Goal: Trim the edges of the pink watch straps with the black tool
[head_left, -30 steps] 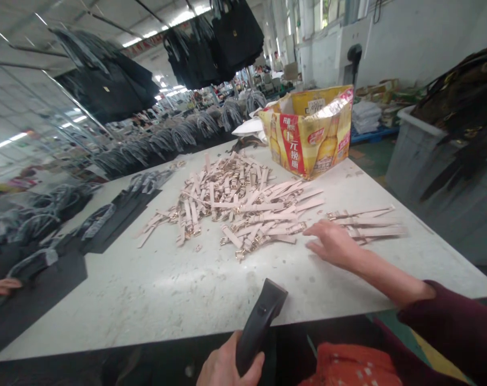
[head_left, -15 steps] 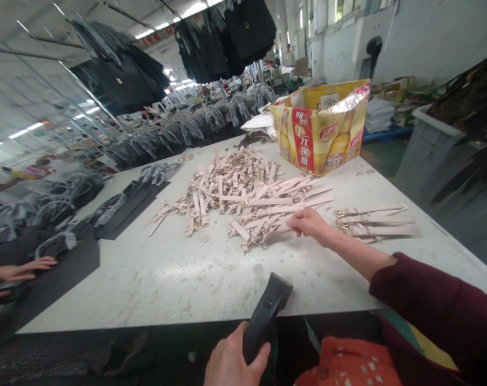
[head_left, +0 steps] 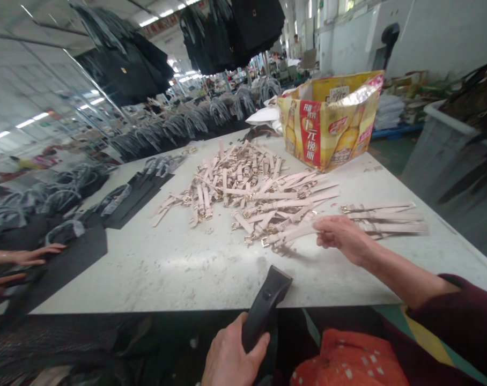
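My left hand [head_left: 236,351] is wrapped round a black clipper-like tool [head_left: 266,303], its head pointing up over the table's front edge. My right hand [head_left: 340,236] pinches the end of a pale pink strap [head_left: 294,234], whose gold buckle lies toward the left. That strap is at the front right of a heaped pile of similar buckled straps [head_left: 243,182]. To the right of the pile, just behind my right hand, several more straps [head_left: 392,217] lie side by side.
A yellow beer carton [head_left: 327,128] stands at the back of the white table [head_left: 155,273]. Black bag pieces [head_left: 80,262] lie at the left, with another person's hands [head_left: 36,254] on them. A grey bin [head_left: 436,145] is at the right.
My right hand has moved right and toward me, drawing a strap partly out from the pile's front. The tool has stayed in my left hand.
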Motion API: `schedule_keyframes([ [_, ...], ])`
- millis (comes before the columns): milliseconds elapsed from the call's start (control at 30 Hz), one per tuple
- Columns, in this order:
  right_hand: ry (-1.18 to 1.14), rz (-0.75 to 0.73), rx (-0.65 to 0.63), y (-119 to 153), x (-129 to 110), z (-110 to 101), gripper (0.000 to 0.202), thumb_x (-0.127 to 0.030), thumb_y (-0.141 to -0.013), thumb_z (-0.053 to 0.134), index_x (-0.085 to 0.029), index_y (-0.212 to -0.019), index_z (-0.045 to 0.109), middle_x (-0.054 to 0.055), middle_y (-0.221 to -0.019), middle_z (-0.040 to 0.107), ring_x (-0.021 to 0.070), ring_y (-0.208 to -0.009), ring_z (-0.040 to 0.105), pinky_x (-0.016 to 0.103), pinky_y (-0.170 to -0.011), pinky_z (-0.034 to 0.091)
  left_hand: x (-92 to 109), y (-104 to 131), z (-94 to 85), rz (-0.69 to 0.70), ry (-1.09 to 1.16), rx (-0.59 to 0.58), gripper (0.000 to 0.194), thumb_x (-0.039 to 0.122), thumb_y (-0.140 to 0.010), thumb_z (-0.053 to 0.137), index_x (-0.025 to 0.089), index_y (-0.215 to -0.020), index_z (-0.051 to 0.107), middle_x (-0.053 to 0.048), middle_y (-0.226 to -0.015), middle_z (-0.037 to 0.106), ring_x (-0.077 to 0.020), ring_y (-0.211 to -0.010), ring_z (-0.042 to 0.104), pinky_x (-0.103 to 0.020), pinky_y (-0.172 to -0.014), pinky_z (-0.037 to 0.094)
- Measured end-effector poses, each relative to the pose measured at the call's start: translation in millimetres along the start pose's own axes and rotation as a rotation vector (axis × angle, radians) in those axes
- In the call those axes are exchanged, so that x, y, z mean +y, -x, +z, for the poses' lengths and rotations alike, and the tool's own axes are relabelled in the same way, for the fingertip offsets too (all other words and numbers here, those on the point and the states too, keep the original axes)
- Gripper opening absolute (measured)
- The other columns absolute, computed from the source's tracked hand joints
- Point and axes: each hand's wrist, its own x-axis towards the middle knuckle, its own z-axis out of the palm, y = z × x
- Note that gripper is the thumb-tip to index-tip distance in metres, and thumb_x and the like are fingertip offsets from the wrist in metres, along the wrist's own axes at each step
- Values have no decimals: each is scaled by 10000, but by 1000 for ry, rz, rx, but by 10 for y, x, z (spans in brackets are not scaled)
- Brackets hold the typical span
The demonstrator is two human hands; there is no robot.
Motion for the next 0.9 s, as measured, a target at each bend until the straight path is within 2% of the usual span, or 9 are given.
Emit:
schedule_keyframes([
  [100, 179, 28, -39, 198, 195, -185, 233, -350, -685, 586, -174, -577, 478, -30, -457, 480, 106, -445, 491, 220, -435, 324, -56, -20, 26, 22, 25, 2, 209, 339, -784, 514, 187, -876, 625, -21, -759, 676, -159, -731, 639, -213, -645, 421],
  [233, 773, -68, -57, 397, 379, -391, 193, -273, -707, 502, -185, -535, 499, -12, -459, 506, 123, -452, 472, 247, -460, 312, -71, -31, 6, 51, 62, -10, 223, 351, -784, 510, 200, -897, 629, -13, -767, 679, -156, -738, 638, -217, -655, 419],
  [333, 1253, -109, 3, 484, 397, -483, 167, -220, -692, 488, -193, -529, 515, 12, -504, 534, 147, -489, 479, 269, -485, 284, -40, -29, -44, 48, 43, -22, 236, 359, -787, 503, 199, -903, 633, -14, -762, 680, -156, -729, 637, -218, -644, 415],
  [433, 1502, -195, 55, 513, 368, -470, 82, -219, -685, 521, -201, -627, 575, 48, -634, 589, 192, -592, 530, 292, -535, 325, -8, -40, -85, 46, 25, -20, 249, 379, -789, 500, 193, -894, 627, -13, -737, 674, -151, -701, 634, -217, -632, 411],
  [467, 1509, -275, 52, 508, 366, -434, 71, -223, -687, 535, -200, -701, 601, 64, -718, 610, 215, -674, 552, 306, -584, 360, 1, -52, -93, 49, 19, -15, 251, 384, -789, 500, 191, -890, 624, -13, -732, 672, -148, -697, 633, -216, -632, 409],
  [533, 1436, -450, 16, 475, 391, -313, 205, -242, -705, 562, -190, -895, 620, 92, -897, 617, 250, -848, 551, 336, -717, 402, 23, -88, -105, 66, -4, 2, 248, 392, -790, 499, 190, -873, 617, -13, -727, 669, -146, -693, 629, -215, -630, 405],
  [633, 1236, -562, -64, 381, 498, -67, 351, -288, -738, 593, -175, -1070, 577, 98, -1004, 594, 245, -944, 521, 341, -819, 405, 66, -160, -122, 72, -68, 12, 242, 403, -779, 507, 191, -837, 609, -14, -719, 663, -146, -679, 620, -214, -611, 395],
  [767, 1105, -583, -96, 242, 674, 164, 183, -263, -765, 586, -176, -925, 604, 71, -881, 587, 219, -885, 515, 318, -780, 409, 103, -236, -135, 81, -118, 3, 258, 426, -776, 499, 195, -834, 599, -24, -736, 664, -150, -684, 622, -215, -611, 394],
  [900, 1070, -603, -40, 176, 766, 188, 106, -162, -753, 543, -166, -841, 602, 59, -804, 562, 199, -830, 508, 304, -747, 400, 97, -268, -130, 90, -131, -23, 252, 425, -777, 493, 202, -846, 590, -23, -747, 666, -151, -698, 623, -213, -614, 395],
])
